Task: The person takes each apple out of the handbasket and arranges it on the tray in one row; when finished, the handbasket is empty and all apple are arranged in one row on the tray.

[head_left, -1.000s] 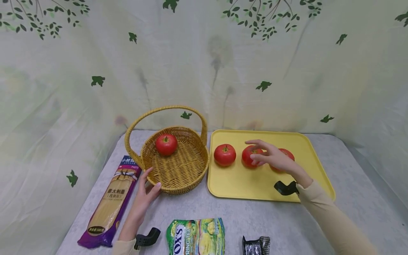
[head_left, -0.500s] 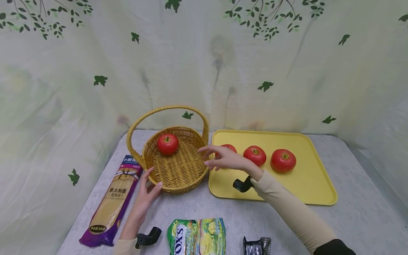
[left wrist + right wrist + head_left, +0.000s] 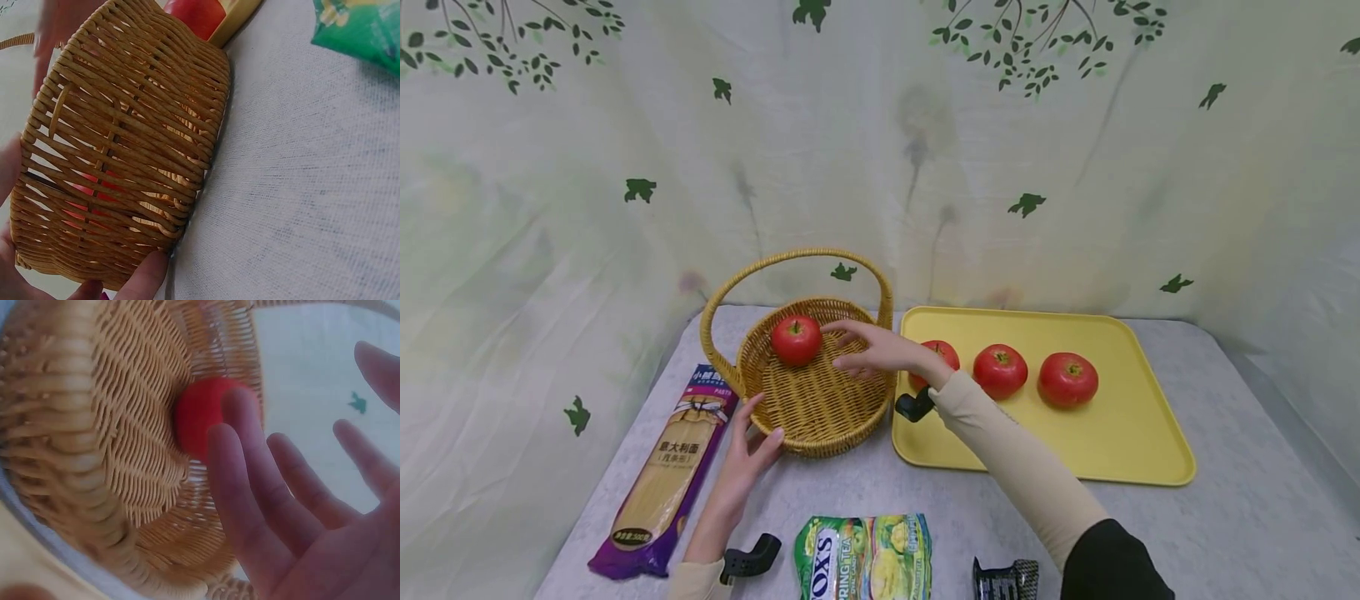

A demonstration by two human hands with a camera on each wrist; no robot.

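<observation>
A red apple (image 3: 796,340) sits at the back left inside the round wicker basket (image 3: 820,446). My right hand (image 3: 880,348) reaches over the basket with nothing in its grasp, its fingers extended toward the apple. In the right wrist view, two fingertips overlap the apple (image 3: 203,415). My left hand (image 3: 743,462) touches the basket's near-left side, thumb and index finger spread apart. In the left wrist view, its thumb (image 3: 147,275) lies low against the woven wall (image 3: 125,131).
The yellow tray (image 3: 1045,450) right of the basket bears three red apples, including a middle one (image 3: 1000,372). A pasta pack (image 3: 673,467) lies at left. Nearer are a green candy bag (image 3: 865,554) and a small black packet (image 3: 1006,579). The basket's handle (image 3: 797,252) arches up.
My right hand has swept left from above the tray apples to over the basket. My left hand keeps its place at the basket's side.
</observation>
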